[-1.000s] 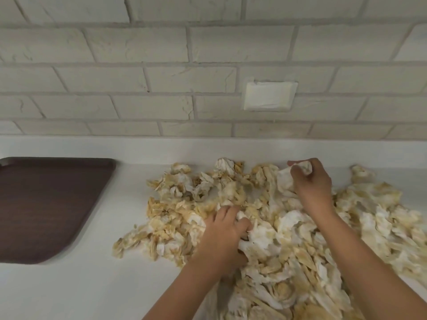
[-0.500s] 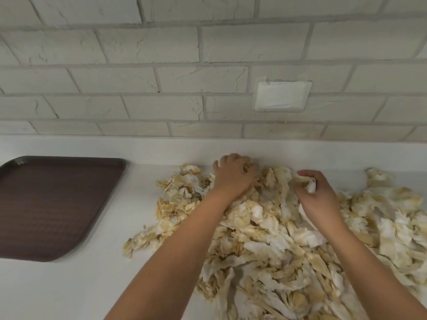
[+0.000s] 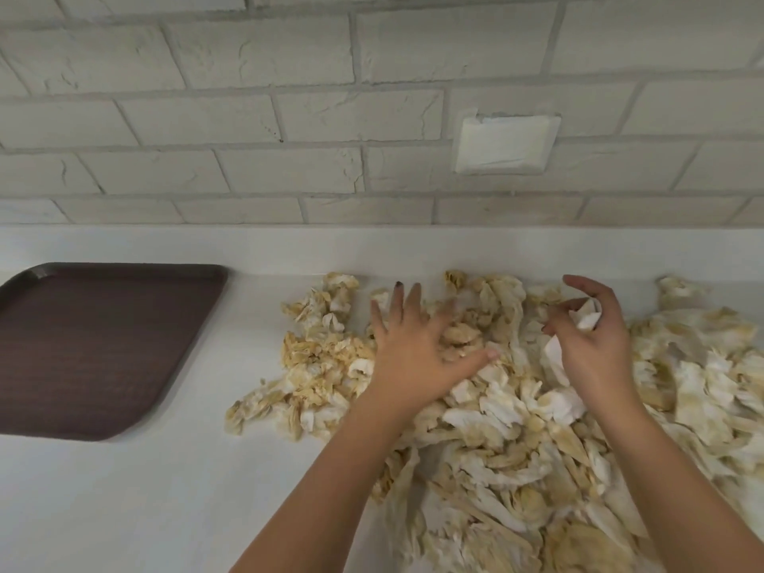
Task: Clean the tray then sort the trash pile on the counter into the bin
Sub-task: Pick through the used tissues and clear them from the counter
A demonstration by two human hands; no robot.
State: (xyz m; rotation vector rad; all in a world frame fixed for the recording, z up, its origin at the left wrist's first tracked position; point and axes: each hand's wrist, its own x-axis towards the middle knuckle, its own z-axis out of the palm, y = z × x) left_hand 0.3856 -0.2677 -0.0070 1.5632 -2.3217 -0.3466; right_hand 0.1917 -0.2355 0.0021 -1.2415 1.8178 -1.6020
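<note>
Trash pile [image 3: 496, 457] sat centre to lower right of frame, a sprawl of stained, crumpled tissue scraps on the white counter [image 3: 124, 510], its far edge touching the backsplash. Left hand [image 3: 413, 349] lay flat on the pile's upper-left part, fingers straight and spread, pressing, nothing gripped. Right hand [image 3: 591, 345] hovered just right of it with fingers curled round a white tissue wad [image 3: 587, 318], thumb side partly hidden. Step in hand looked like gathering scraps for the bin. To do it well: rake loose edge bits inward with the flat hand, compress into one bundle, then grab with both hands so less sheds in transit. The pieces looked light and shreddy, so strays were likely, especially the thin tail at the pile's left. Brown tray [image 3: 95, 349] sat at left of frame, well apart from the pile; its step looked done. Bin not in view, so carry path unknown. Brick wall behind, taped-over wall plate [image 3: 506, 144] upper right. Nothing blocked the hands.
</note>
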